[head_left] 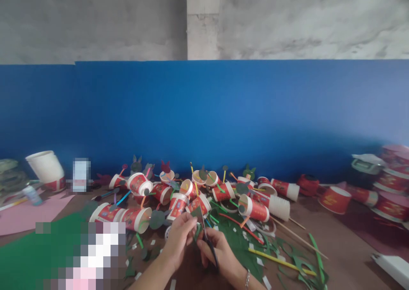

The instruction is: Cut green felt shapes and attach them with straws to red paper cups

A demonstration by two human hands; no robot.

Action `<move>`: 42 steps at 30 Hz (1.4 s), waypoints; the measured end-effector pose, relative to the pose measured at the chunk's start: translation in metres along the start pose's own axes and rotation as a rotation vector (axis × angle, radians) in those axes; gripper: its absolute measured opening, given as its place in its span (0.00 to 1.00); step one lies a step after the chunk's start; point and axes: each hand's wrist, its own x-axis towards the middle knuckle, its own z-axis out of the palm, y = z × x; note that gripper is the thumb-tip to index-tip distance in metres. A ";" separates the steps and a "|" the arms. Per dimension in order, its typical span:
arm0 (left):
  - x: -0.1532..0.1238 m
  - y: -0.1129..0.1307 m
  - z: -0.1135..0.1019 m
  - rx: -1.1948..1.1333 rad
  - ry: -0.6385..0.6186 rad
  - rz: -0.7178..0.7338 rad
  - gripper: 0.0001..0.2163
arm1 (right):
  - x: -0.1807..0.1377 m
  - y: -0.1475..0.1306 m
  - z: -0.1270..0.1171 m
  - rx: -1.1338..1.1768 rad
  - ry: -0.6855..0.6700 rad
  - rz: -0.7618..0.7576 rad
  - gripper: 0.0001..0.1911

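My left hand [180, 239] pinches a small piece of dark green paper [197, 213] near the front middle of the table. My right hand [222, 253] grips a pair of scissors [205, 227] with dark handles, its blades pointing up and away beside the green paper. Whether the blades are on the paper cannot be made out. Just beyond both hands lie red-and-white paper cups [255, 208], many with coloured strips and cut paper shapes attached. Green paper scraps [234, 234] and small white bits lie around the right hand.
A green sheet [41, 239] and pink paper [38, 213] cover the left side. Wooden sticks [303, 240] and a yellow strip [281, 261] lie right. Stacked cups [279, 207] and a larger red tub [335, 199] stand further back. A blue wall panel [204, 115] closes off the far side.
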 end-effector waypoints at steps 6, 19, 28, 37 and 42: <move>0.002 0.002 -0.003 0.015 -0.039 -0.036 0.11 | -0.001 -0.003 -0.001 0.002 -0.030 -0.002 0.24; 0.006 -0.003 -0.007 0.007 -0.091 -0.022 0.11 | -0.002 -0.010 0.000 0.009 -0.020 0.031 0.23; 0.008 0.000 -0.010 0.034 -0.106 -0.041 0.10 | -0.001 -0.007 -0.002 0.013 -0.030 0.050 0.21; 0.005 0.008 -0.010 0.058 -0.114 -0.056 0.09 | -0.002 -0.009 -0.005 0.007 -0.049 0.059 0.21; 0.005 0.012 -0.012 0.083 -0.133 -0.067 0.08 | -0.001 -0.006 -0.007 0.008 -0.080 0.075 0.21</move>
